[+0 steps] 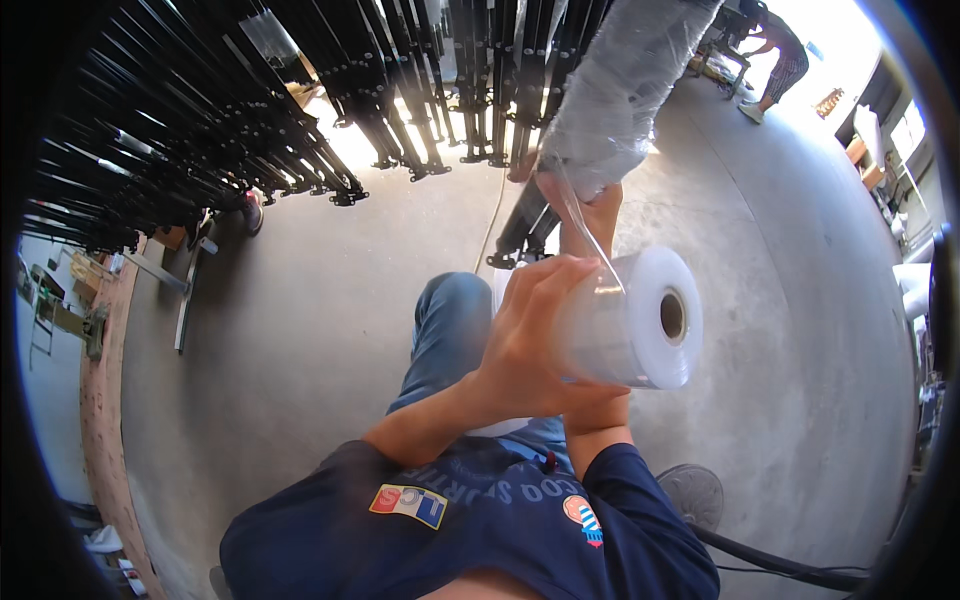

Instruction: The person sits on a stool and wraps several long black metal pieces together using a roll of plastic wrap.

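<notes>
My left hand (pixel 530 325) is closed round a thick roll of clear plastic film (pixel 655 320), whose cardboard core faces right. A narrow strand of film (pixel 590 230) runs from the roll up to a long bundle wrapped in clear film (pixel 620 110). My right forearm passes beneath the roll. Past it, my right hand (pixel 592 212) is closed at the near end of the bundle; some of its fingers are hidden. Dark metal ends (pixel 525 230) stick out beside that hand.
Many black metal bars (pixel 300 110) with bracket ends hang in rows at the upper left. Behind my right arm stands a round fan-like thing (pixel 692 495) with a black cable. A person (pixel 775 50) bends over at the far right. A shoe (pixel 252 212) shows below the bars.
</notes>
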Demonstrator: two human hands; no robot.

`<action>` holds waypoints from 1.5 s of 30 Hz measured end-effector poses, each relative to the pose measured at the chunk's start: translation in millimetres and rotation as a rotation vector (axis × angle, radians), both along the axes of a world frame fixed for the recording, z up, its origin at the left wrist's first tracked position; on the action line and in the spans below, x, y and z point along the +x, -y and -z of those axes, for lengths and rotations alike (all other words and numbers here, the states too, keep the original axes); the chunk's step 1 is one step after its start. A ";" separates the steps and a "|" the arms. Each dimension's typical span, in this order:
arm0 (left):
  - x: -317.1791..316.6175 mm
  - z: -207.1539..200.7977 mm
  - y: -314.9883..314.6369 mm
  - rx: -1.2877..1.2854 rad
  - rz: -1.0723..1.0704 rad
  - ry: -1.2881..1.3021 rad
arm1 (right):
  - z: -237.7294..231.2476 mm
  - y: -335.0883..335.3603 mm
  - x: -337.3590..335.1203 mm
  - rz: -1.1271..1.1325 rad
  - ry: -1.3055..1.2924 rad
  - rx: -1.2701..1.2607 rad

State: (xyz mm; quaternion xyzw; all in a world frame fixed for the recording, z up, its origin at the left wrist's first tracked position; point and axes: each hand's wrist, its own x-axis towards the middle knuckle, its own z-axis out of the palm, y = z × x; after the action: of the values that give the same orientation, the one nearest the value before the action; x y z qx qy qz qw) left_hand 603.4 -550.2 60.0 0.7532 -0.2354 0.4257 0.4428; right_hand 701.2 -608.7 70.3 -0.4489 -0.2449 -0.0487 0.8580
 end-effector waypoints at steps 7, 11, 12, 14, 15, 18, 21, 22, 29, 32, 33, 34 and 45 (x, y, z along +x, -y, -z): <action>2.9 0.0 8.0 0.052 -0.035 -0.158 | 56.0 64.8 -65.6 0.282 0.019 0.112; 13.7 -7.3 6.3 0.169 0.279 -0.160 | 33.5 91.6 -91.7 0.197 -0.034 -0.037; 32.7 -9.1 -15.3 0.247 0.491 -0.166 | 31.1 99.4 -92.6 0.159 -0.066 -0.027; 68.4 -18.3 -22.6 0.095 0.587 -0.272 | 31.7 116.2 -93.9 0.114 -0.084 -0.006; 81.9 -24.5 -24.7 -0.113 0.426 -0.378 | 39.5 118.0 -89.0 0.064 -0.068 0.024; 128.7 -16.5 -3.2 -0.224 0.765 -0.550 | 53.0 122.0 -81.6 -0.062 -0.022 0.099; 139.5 -7.3 1.9 -0.290 1.108 -0.699 | 46.0 136.8 -66.1 -0.259 0.092 0.295; 133.0 -7.5 5.3 -0.345 1.146 -0.687 | 45.4 150.6 -58.7 -0.267 0.003 0.350; 106.5 -10.1 10.0 -0.395 1.087 -0.672 | 61.3 179.9 69.9 0.039 -0.263 0.212; 89.0 -20.1 7.5 -0.488 0.870 -0.631 | 53.0 101.2 109.7 -0.117 -0.163 0.154; 86.1 -20.7 6.7 -0.517 0.825 -0.619 | 46.4 72.9 113.6 -0.120 -0.069 0.108; 83.3 -18.4 3.3 -0.421 0.735 -0.622 | 44.0 48.3 118.1 -0.093 -0.004 0.056; 67.2 -32.7 -6.4 0.170 -0.056 -0.159 | 19.7 -22.8 109.4 -0.215 -0.069 -0.341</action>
State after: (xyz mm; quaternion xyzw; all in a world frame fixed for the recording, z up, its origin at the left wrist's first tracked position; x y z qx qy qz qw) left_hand 670.6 -543.8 92.7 0.8257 -0.2139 0.3551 0.3826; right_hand 810.7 -585.9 50.5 -0.5602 -0.2666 0.1007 0.7778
